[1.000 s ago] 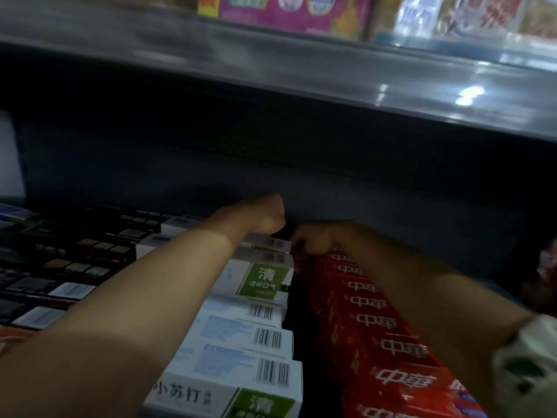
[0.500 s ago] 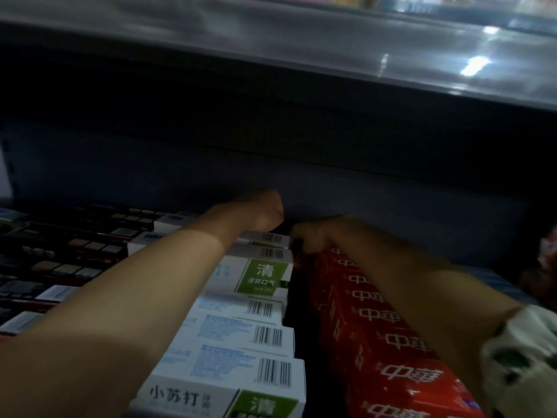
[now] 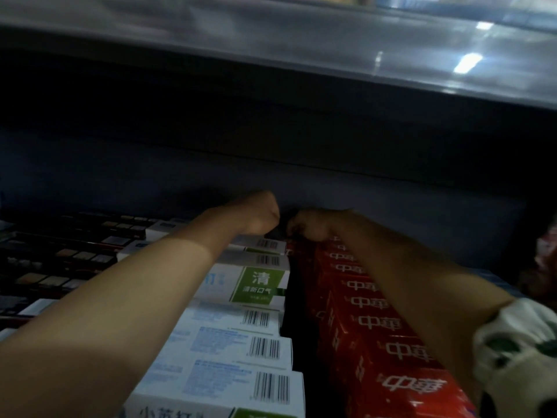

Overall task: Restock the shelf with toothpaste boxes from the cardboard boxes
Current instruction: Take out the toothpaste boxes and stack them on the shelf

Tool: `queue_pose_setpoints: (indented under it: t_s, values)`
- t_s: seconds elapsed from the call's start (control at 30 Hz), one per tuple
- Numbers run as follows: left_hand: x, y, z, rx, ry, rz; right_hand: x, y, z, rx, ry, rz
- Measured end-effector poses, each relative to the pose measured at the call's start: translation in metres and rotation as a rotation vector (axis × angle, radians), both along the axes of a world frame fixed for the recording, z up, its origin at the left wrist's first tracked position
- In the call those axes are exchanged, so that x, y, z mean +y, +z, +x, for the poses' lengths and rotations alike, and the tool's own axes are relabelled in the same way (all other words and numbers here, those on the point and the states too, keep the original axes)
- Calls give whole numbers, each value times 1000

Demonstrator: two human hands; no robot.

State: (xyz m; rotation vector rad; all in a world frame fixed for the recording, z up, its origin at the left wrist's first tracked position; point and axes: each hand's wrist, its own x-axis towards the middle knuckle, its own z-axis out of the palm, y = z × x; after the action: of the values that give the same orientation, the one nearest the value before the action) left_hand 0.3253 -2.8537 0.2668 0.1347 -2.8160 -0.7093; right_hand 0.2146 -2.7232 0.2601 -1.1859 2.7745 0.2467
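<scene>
1. Both arms reach deep into the dim shelf, the hands almost meeting at its back wall.
2. The left hand is curled over the far end of the white toothpaste boxes; what its grip holds, if anything, I cannot tell.
3. The right hand sits curled at the rearmost of the red toothpaste boxes, seemingly gripping something dark, though shadow hides it.
4. Dark boxes fill the row to the left.
</scene>
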Motion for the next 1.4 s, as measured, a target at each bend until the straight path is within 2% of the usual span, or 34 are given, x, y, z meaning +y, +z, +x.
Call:
queue_pose_setpoints:
  t_s: [0.47,0.67,0.93,1.07,1.23,1.4]
  values:
    - [-11,-2,-5,-1,-34,-18,-31,-28,-31,-79,34,85]
    - [-3,4,-2,29,-63,-33,-26,-26,-37,-93,-67,95]
    - [8,4,-3,24,-97,-33,-14,-29,-42,13,-236,175]
    - [18,6,-4,16,-97,-32,0,-33,-57,23,-229,130]
    - [29,11,-3,19,-89,-21,27,-1,-27,-47,-178,-68]
    - [49,11,-1,63,-26,30,91,19,-12,43,-160,-218]
